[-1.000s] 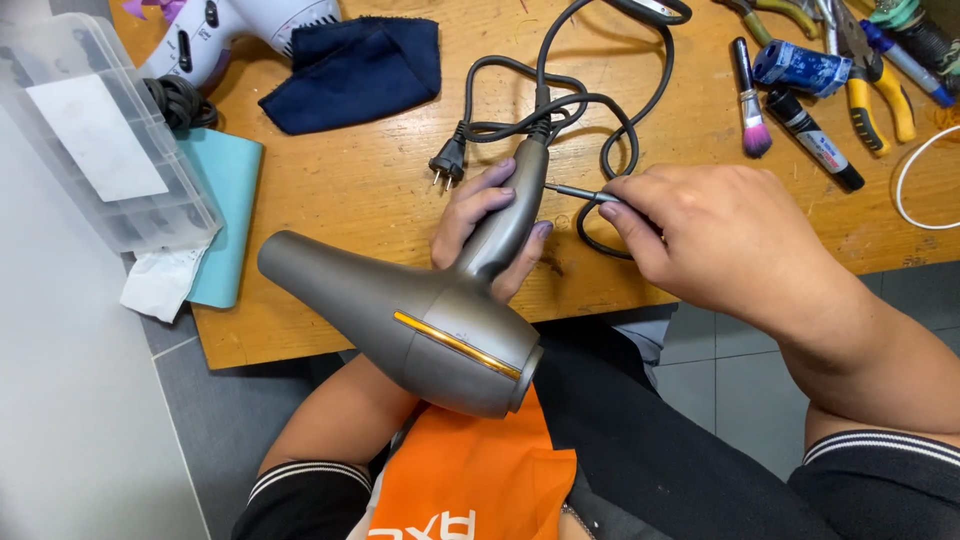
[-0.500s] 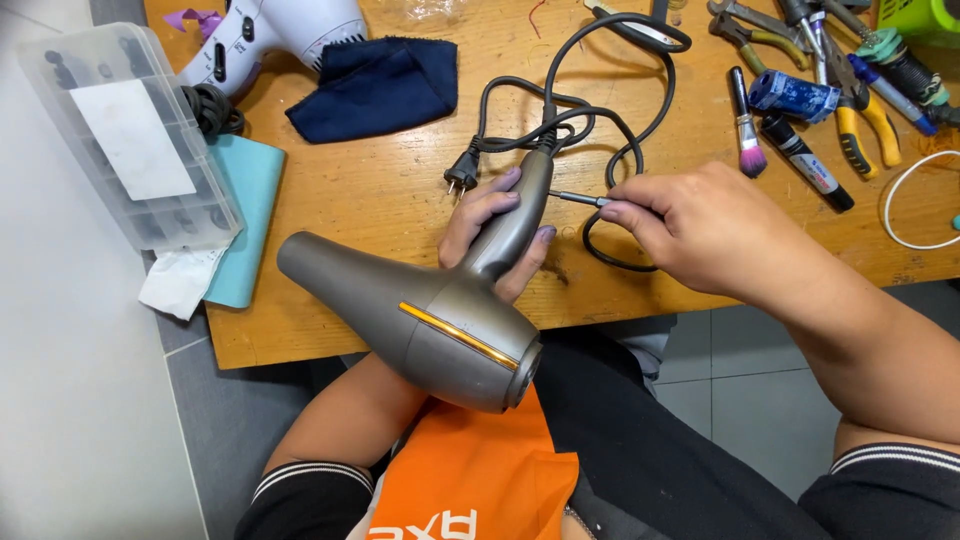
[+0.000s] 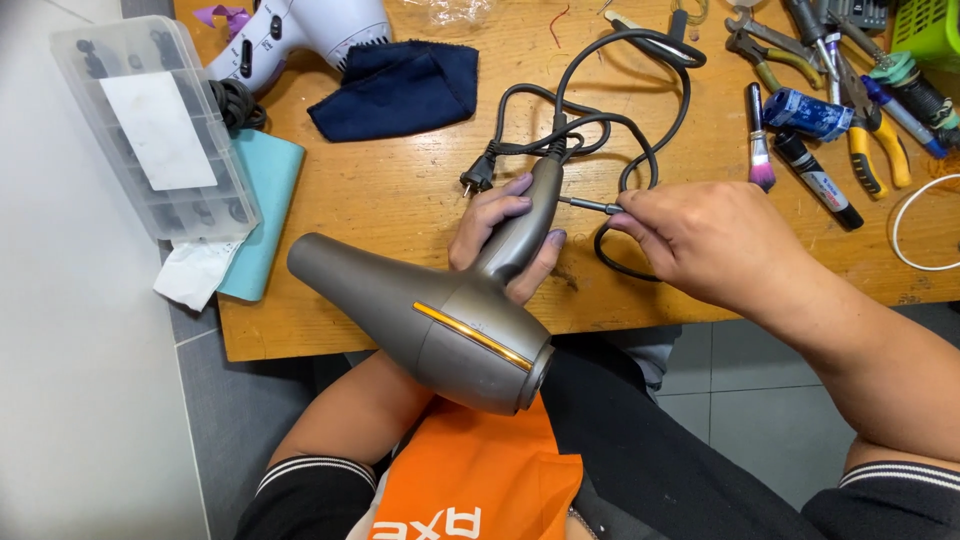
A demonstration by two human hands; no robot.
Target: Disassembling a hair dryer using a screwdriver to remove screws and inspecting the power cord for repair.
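So the left hand (image 3: 505, 235) is wrapped around the handle of a grey hair dryer (image 3: 440, 315), fingers curled on both sides of the grip, holding it at the near edge of the wooden surface (image 3: 400, 190) with the barrel sticking out past the edge over the person's lap. Right hand (image 3: 715, 240) is pinched shut on a thin metal screwdriver (image 3: 590, 206), and its tip sits right against the side of the handle, just next to the left fingers.

The dryer's black power cord (image 3: 600, 130) loops around on the surface just beyond both hands, with the plug (image 3: 477, 177) lying near the left fingertips. Further past the left hand there's a folded navy cloth (image 3: 395, 88) and a white hair dryer (image 3: 300, 35). Off to the left hand's outer side sits a clear plastic parts box (image 3: 150, 130) on a teal pad (image 3: 265, 200). Beyond the right hand: a small pink-tipped brush (image 3: 760, 140), a black marker (image 3: 815, 180) and yellow-handled pliers (image 3: 870, 150).
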